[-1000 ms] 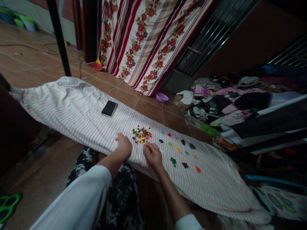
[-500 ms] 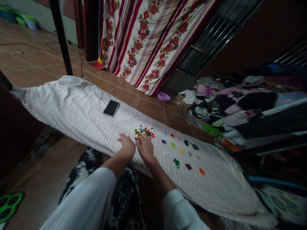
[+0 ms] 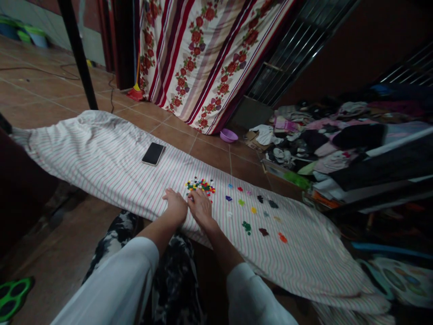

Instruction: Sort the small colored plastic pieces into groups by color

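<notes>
On the striped cloth, a mixed pile of tiny coloured pieces, perhaps beads [image 3: 201,184], lies just beyond my hands. My right hand [image 3: 200,206] is at the near edge of this pile, its fingers bent down and drawn together with the thumb; whatever is between the tips is too small to make out. Close on its left, my left hand [image 3: 176,205] rests palm down on the cloth with fingers apart, holding nothing visible. To the right, the same pieces lie in small single-colour groups, among them dark green [image 3: 246,227], yellow [image 3: 253,210] and orange [image 3: 283,237].
The striped cloth [image 3: 111,158] covers a long narrow surface. A phone [image 3: 153,154] lies on it at left. Beyond are a floral curtain [image 3: 192,58], a purple bowl [image 3: 228,135] on the tiled floor and heaped clothes [image 3: 324,135] at right. A black pole [image 3: 79,54] rises at left.
The whole view has shifted slightly, so the surface and hands appear a little further left. Both hands keep nearly the same places beside the pile.
</notes>
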Tool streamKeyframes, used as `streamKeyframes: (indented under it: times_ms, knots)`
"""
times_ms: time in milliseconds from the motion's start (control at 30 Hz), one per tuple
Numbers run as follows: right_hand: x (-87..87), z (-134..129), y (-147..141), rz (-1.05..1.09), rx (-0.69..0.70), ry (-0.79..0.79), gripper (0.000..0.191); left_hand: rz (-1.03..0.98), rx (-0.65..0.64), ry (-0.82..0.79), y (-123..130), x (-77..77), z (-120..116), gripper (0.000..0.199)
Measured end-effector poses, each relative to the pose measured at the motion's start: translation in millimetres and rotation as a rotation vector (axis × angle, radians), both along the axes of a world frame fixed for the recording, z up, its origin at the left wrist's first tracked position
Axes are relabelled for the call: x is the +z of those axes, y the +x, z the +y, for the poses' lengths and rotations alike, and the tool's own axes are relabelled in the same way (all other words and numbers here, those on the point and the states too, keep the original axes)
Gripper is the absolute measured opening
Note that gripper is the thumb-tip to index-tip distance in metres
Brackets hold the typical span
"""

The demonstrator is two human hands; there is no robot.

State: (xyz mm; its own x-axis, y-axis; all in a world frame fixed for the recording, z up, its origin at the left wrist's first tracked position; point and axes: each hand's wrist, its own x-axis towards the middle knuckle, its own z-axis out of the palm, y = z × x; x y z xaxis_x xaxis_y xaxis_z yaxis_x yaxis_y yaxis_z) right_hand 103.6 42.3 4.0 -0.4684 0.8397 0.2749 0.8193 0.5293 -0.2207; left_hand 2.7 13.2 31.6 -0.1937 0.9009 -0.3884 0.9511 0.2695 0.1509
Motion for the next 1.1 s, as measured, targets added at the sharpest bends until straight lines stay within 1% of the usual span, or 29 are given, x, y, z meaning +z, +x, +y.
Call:
streamKeyframes:
  times_ms: [67,167,267,333,433,600,767,900,1100]
  knots:
    - [0.5,0.9,1.1,0.046,0.008,0.000,0.012,0.083,-0.010,-0.048,0.1,1.5,-0.1,0.110]
    - [1.8,2.2,4.1,0.141,0.026,0.023,0.011,0.123,-0.006,-0.073,0.8,4.8,-0.7,0.116]
    - [2.9,1.9,9.3,0.218,0.036,0.045,0.011,0.151,-0.012,-0.104,1.2,9.9,-2.2,0.115]
    - [2.7,0.6,13.9,0.246,0.040,0.039,0.011,0.171,-0.040,-0.127,1.2,13.9,-3.4,0.112]
    - [1.0,-2.2,21.8,0.257,0.051,0.015,0.011,0.190,-0.069,-0.159,0.8,19.5,-4.7,0.112]
    - [-2.6,-7.8,36.6,0.265,0.045,0.026,0.017,0.190,-0.057,-0.207,0.4,24.3,-6.6,0.112]
    - [-3.7,-13.1,52.5,0.232,0.067,0.027,0.023,0.158,-0.039,-0.166,-1.1,24.2,-9.6,0.115]
    - [-3.1,-15.4,64.2,0.231,0.030,0.021,0.023,0.127,-0.043,-0.162,-2.5,26.1,-10.9,0.114]
    - [0.3,-18.0,81.4,0.244,-0.005,0.022,0.023,0.147,-0.047,-0.154,-2.3,27.8,-12.3,0.114]
